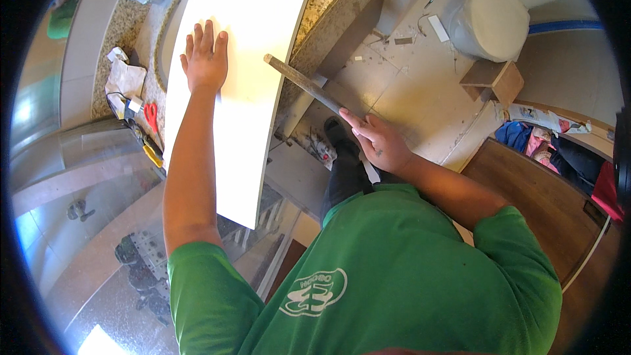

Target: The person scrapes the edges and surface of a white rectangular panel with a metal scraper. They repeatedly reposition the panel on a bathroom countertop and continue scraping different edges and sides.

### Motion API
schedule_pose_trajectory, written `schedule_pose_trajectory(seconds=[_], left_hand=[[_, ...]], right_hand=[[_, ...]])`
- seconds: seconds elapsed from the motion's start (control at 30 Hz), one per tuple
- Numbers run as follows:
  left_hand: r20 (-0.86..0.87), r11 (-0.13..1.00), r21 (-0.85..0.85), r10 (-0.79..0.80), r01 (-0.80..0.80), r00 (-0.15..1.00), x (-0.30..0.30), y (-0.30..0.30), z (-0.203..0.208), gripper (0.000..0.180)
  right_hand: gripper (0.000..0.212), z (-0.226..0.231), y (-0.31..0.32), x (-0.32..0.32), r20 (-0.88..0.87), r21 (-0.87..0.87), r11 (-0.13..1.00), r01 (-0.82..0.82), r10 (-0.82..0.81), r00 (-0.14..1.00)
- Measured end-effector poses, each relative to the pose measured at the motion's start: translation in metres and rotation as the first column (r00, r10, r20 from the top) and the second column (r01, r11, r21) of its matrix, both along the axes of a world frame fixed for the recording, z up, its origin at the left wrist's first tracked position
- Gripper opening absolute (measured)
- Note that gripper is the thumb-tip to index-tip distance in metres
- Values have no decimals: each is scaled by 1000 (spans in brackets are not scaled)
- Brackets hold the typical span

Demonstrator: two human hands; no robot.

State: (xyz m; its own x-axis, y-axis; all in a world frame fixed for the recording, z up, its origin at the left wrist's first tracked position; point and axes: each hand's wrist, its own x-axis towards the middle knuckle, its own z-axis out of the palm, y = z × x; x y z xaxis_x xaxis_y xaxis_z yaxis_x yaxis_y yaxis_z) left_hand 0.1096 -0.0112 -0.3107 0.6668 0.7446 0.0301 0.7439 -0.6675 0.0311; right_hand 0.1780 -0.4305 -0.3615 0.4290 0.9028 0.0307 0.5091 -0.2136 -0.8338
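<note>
My left hand [207,64] lies flat on a long white board [244,102], its fingers spread. The board rests across a speckled stone counter, its near end jutting out toward me. In my right hand [380,142], to the right of the board, is a long narrow grey-brown file [309,87]. My index finger stretches along it while the other fingers curl round its near end. The far tip of the file is over the board's right edge; I cannot tell whether it touches.
Red-handled scissors [151,117], yellow-handled pliers [152,155] and a cloth [125,82] lie on the stone counter [125,23] left of the board. At the far right stand a toilet [494,20] and a small wooden box [493,82]. Scraps litter the tiled floor [394,82]. An open drawer holds clothes [545,148].
</note>
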Motion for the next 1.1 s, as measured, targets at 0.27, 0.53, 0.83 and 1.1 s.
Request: schedule_pose_trajectory(seconds=[0.27, 0.53, 0.83, 1.1], left_hand=[[2, 1000, 3, -11, 11, 1000, -2, 2, -2, 71], [49, 1000, 8, -26, 26, 998, -2, 0, -3, 72], [19, 1000, 21, -9, 8, 1000, -1, -2, -1, 70], [56, 1000, 15, -13, 12, 998, -2, -3, -1, 74]], right_hand=[[69, -6, 124, 91, 111, 197, 966, 167, -191, 975], [68, 26, 30, 24, 53, 89, 995, 44, -49, 997], [67, 10, 123, 116, 74, 175, 956, 235, -251, 965], [73, 41, 21, 12, 85, -79, 996, -30, 37, 996]])
